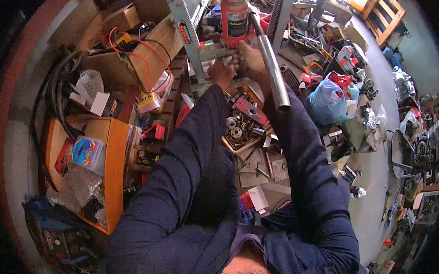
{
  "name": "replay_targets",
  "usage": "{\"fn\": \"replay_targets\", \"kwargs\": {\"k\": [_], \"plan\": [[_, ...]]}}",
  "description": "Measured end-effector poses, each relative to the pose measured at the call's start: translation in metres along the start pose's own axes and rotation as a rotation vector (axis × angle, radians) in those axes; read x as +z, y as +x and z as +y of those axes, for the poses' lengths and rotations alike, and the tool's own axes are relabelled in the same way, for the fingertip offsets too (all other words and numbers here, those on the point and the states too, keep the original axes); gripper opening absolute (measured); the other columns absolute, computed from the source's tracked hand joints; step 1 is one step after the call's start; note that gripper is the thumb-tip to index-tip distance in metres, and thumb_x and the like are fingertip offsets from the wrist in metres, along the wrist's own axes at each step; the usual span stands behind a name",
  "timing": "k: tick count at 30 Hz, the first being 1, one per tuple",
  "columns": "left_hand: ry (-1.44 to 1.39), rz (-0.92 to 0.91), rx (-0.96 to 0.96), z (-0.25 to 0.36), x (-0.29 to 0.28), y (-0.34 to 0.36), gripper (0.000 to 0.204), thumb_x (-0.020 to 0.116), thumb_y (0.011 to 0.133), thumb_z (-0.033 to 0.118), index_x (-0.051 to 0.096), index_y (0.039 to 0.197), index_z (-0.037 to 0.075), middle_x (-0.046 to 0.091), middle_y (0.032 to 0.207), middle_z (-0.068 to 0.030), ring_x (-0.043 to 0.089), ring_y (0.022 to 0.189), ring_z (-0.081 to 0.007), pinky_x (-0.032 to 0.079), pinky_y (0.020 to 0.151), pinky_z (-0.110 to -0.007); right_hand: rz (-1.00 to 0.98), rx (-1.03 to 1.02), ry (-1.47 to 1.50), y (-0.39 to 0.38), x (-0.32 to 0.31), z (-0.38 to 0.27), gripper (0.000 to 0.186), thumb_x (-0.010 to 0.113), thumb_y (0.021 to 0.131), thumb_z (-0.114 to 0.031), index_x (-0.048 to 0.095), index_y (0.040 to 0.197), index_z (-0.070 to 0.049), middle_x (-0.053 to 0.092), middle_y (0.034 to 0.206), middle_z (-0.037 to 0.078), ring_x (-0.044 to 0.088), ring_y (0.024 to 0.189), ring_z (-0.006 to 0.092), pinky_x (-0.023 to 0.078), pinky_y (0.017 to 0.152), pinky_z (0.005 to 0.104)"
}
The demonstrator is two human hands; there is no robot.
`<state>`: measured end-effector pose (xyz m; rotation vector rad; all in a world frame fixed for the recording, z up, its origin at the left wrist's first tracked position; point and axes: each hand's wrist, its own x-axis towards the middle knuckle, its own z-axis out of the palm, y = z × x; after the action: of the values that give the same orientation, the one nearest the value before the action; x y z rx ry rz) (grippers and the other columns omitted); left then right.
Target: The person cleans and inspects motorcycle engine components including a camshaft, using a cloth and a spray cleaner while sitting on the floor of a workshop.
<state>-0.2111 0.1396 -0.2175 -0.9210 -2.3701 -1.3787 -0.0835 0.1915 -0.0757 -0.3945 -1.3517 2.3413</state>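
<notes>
A red bottle jack stands upright in a grey press frame, at the far middle. Its long shiny metal handle slants down toward me. Just below the jack, my left hand is closed with fingers curled around a small part that I cannot make out. My right hand is close beside it on the right, partly behind the handle, its fingers bent in under the jack's base. What the fingers grip there is hidden. Under my forearms sits a tray of loose metal parts, with a red-and-grey tool lying across it.
Left are a cardboard box with red cables, a wooden box with a plastic case, and black hoses. Right are a blue plastic bag, piled metal parts and a spray can on the floor.
</notes>
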Motion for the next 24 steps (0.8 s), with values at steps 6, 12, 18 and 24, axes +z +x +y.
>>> {"fn": "replay_targets", "kwargs": {"k": [6, 12, 18, 24], "plan": [[0.324, -0.216, 0.358, -0.003, 0.007, 0.004, 0.031, 0.058, 0.076, 0.021, 0.068, 0.103, 0.011, 0.069, 0.093, -0.0147, 0.064, 0.087, -0.0372, 0.048, 0.081, -0.046, -0.106, 0.17, 0.56, 0.049, -0.038, 0.04, 0.021, 0.054, 0.096, -0.024, 0.051, 0.08, -0.011, 0.043, 0.061, -0.006, 0.041, 0.051, 0.0065, 0.035, 0.045, 0.0204], [-0.047, -0.274, 0.271, -0.016, -0.002, 0.018, 0.043, 0.062, 0.071, 0.024, 0.066, 0.112, 0.013, 0.071, 0.093, -0.0125, 0.066, 0.089, -0.0345, 0.048, 0.081, -0.045, -0.149, 0.111, 0.751, 0.063, -0.028, 0.051, 0.017, 0.055, 0.095, -0.02, 0.05, 0.081, -0.011, 0.046, 0.062, -0.005, 0.042, 0.048, 0.0063, 0.035, 0.043, 0.0212], [0.348, -0.221, 0.187, -0.014, -0.013, 0.007, 0.039, 0.065, 0.074, 0.029, 0.067, 0.108, 0.009, 0.069, 0.098, -0.016, 0.062, 0.099, -0.0372, 0.042, 0.088, -0.051, 0.451, -0.468, -1.102, 0.021, -0.012, 0.015, 0.036, 0.066, 0.083, -0.033, 0.069, 0.089, 0.002, 0.068, 0.084, 0.02, 0.068, 0.076, 0.0366, 0.053, 0.064, 0.047], [0.436, -0.282, 0.205, 0.014, 0.009, 0.018, 0.041, 0.067, 0.079, 0.038, 0.068, 0.103, 0.004, 0.068, 0.097, -0.0191, 0.061, 0.097, -0.0418, 0.042, 0.087, -0.053, 0.327, -0.572, -0.845, 0.005, -0.027, -0.012, 0.027, 0.063, 0.08, -0.023, 0.065, 0.089, 0.002, 0.066, 0.085, 0.023, 0.066, 0.085, 0.0396, 0.053, 0.073, 0.047]]}}
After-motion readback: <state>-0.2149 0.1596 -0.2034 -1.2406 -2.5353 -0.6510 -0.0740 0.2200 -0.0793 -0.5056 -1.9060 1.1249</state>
